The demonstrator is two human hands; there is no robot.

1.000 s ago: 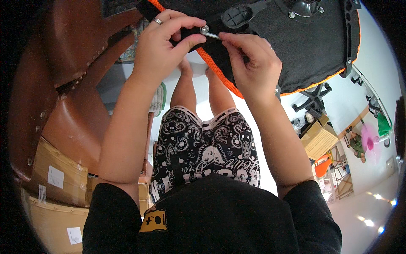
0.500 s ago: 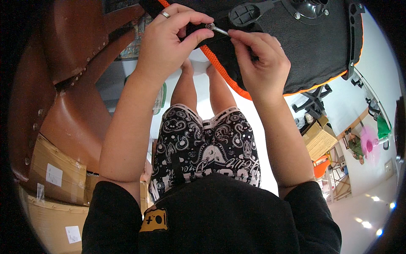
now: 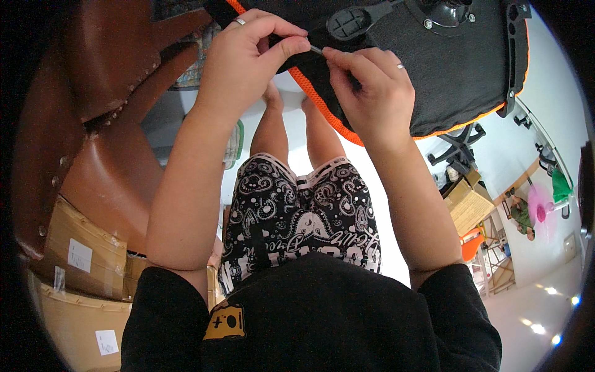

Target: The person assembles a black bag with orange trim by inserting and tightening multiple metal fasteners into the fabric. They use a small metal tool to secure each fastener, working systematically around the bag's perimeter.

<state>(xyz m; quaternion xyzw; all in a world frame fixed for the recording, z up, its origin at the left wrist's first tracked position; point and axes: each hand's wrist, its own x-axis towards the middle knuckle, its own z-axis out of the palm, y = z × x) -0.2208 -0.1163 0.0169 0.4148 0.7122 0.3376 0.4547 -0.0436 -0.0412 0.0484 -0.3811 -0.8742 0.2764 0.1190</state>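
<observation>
A thin silver metal bolt [image 3: 316, 49] spans the short gap between my two hands, above the near-left corner of an upturned black chair seat [image 3: 452, 80] with orange mesh edging. My left hand [image 3: 238, 68] pinches one end between thumb and forefinger, covering the head. The other end is in the fingertips of my right hand [image 3: 378, 90], whose remaining fingers are curled. Just beyond the bolt lies a black paddle-shaped lever [image 3: 348, 23]. Farther right, a black round fitting [image 3: 441, 13] is fixed to the seat with bolts. A slotted black bracket [image 3: 513, 62] runs along the seat's right side.
Brown studded leather furniture [image 3: 118, 161] stands at my left, with cardboard boxes [image 3: 87, 254] below it. On the right are a black chair base [image 3: 458, 146], an open carton [image 3: 468, 201] and an orange chair [image 3: 471, 245]. A pink fan [image 3: 540, 212] stands farther off.
Both hands have shifted slightly left, drawing closer together. Less of the bolt shows between the fingers, and its head is now hidden. The seat appears slightly left in view.
</observation>
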